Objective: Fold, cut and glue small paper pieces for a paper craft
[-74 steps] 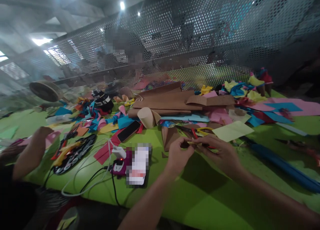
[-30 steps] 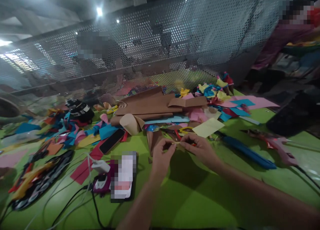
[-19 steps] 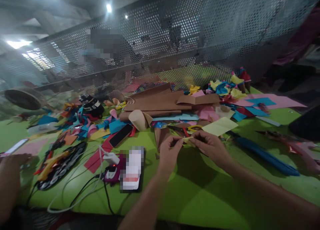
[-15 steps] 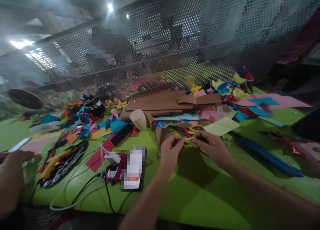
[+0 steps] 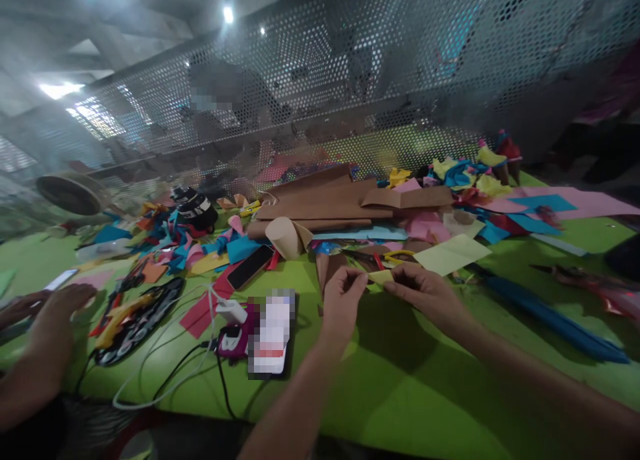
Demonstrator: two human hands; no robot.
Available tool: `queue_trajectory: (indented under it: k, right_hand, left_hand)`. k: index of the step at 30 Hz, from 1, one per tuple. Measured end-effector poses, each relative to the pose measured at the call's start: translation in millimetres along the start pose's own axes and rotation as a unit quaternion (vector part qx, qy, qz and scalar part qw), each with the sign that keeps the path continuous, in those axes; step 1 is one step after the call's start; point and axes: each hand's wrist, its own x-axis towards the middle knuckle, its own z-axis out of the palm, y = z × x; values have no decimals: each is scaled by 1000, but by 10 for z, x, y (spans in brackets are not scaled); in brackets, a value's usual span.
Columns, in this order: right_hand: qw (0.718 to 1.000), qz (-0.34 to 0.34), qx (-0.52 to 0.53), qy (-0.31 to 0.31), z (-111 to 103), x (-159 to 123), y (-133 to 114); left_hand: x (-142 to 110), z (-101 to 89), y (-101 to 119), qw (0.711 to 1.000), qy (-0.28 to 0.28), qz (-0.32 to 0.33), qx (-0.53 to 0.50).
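Between my two hands is a small piece of yellow paper (image 5: pixel 381 277), held just above the green table (image 5: pixel 395 400). My left hand (image 5: pixel 346 293) pinches its left end between thumb and fingertips. On the right end, the thumb and fingers of my right hand (image 5: pixel 419 288) are closed. Just beyond my right hand lies a pale yellow paper sheet (image 5: pixel 454 254). Scissors with yellow handles (image 5: pixel 400 255) lie behind my fingers. A brown paper cone (image 5: pixel 327 268) is close to my left hand.
A phone (image 5: pixel 273 337) and a purple power adapter (image 5: pixel 237 337) with cables lie left of my forearm. Folded brown paper (image 5: pixel 320 200) and coloured scraps line the back. A blue folded strip (image 5: pixel 555 317) lies right. Another person's arm (image 5: pixel 45 340) rests at far left.
The yellow paper now shows more of its surface between my fingers. My view has shifted slightly left, and more of the other person's arms shows at the left.
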Motion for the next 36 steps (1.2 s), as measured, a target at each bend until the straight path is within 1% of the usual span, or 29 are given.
queue_trajectory:
  k: [5,8,11,15,18,25,30,33,36]
  right_hand:
    - [1000,-7,-7,13,-5,11,-18]
    - [1000,-13,-6,6,-5,7,-42]
    - [1000,-10,2,-8,-8,9,-35]
    - [999,-20,-48,-12,-26,18,-3]
    - [996,-39,-80,-11,-33,15,9]
    - [997,-26,-69,-9,-25,9,44]
    - [996,-34,-86,1,-41,2,12]
    - [996,-33,-79,-6,-52,0,-5]
    - [995,-39,-95,-2,-60,2,-9]
  left_hand:
    - [7,1,-8,1000,-18,3,8]
    - [10,-4,-19,999,-23,1,29]
    - [14,-8,-35,1000,-16,-7,24]
    - [7,-3,-32,1000,-15,-13,5]
    - [-2,1,-13,1000,-24,-8,15]
    - [2,-1,-10,999,-22,-7,31]
    - [3,0,-12,997,-29,-13,71]
    - [-1,2,-9,997,-33,-15,71]
    - [-1,2,-5,996,-38,-12,75]
